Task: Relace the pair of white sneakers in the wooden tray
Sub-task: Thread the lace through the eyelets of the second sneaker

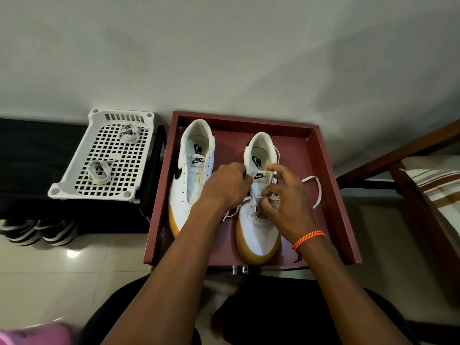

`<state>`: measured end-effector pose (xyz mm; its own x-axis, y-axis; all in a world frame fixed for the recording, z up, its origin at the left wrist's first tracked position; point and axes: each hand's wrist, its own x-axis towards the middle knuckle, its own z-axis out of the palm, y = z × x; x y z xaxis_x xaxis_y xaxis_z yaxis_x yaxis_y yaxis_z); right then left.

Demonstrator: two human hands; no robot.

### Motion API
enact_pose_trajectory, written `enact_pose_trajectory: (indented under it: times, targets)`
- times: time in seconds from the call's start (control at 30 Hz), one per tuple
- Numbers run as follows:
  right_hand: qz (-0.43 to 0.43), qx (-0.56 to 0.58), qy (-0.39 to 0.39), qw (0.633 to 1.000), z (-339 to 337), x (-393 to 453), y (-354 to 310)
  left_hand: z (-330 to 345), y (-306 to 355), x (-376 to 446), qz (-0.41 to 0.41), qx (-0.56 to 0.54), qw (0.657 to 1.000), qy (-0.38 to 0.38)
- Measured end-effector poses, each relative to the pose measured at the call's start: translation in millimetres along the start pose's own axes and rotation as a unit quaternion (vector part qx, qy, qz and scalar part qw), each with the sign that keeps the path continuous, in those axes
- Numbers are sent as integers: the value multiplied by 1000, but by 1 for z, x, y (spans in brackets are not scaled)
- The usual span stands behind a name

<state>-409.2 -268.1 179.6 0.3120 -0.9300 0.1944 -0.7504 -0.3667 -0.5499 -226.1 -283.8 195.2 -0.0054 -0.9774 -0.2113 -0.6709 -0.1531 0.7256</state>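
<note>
While both forearms reach forward from the bottom of the view, the hands meet over the right-hand white leather sneaker with the gum-coloured sole [258, 235], which sits toe-toward-the-camera in the reddish-brown wooden tray [331, 195]. Right hand [286, 202], the one with the orange braided wristband [308, 239], has its fingers curled and is pinching the white shoelace [317, 192] right at the eyelets over the tongue, with a loose loop of that lace trailing off to the right across the tray floor. Left hand [225, 183] is curled too, gripping the sneaker's edge next to the tongue label; another lace end pokes out under that wrist. Just beside it, to the left in the same tray, the matching white sneaker with a black swoosh [191, 185] has bare eyelets, no lace in it. Further left, outside the tray, a white perforated plastic rack [74, 183] holds two coiled bundles of white laces [99, 171], one near and one at the far end. Under it, on the pale tiled floor [74, 275], sits a pair of dark striped sandals [37, 231]. Behind everything is a plain grey wall [224, 58].
</note>
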Motion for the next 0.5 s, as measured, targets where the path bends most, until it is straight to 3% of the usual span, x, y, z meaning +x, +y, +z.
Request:
enact_pose_trajectory:
  times: [0.13,0.27,0.5]
  targets:
    - [-3,-7,27,1000,0,-1,-6,-1,0,1,-2,-2,1000,-2]
    - [-54,-46,-5,997,5,-1,-11,-2,0,2,-6,2,1000,-7]
    - [-11,-71,20,997,-14,0,-9,-2,2,0,-4,1,1000,-6]
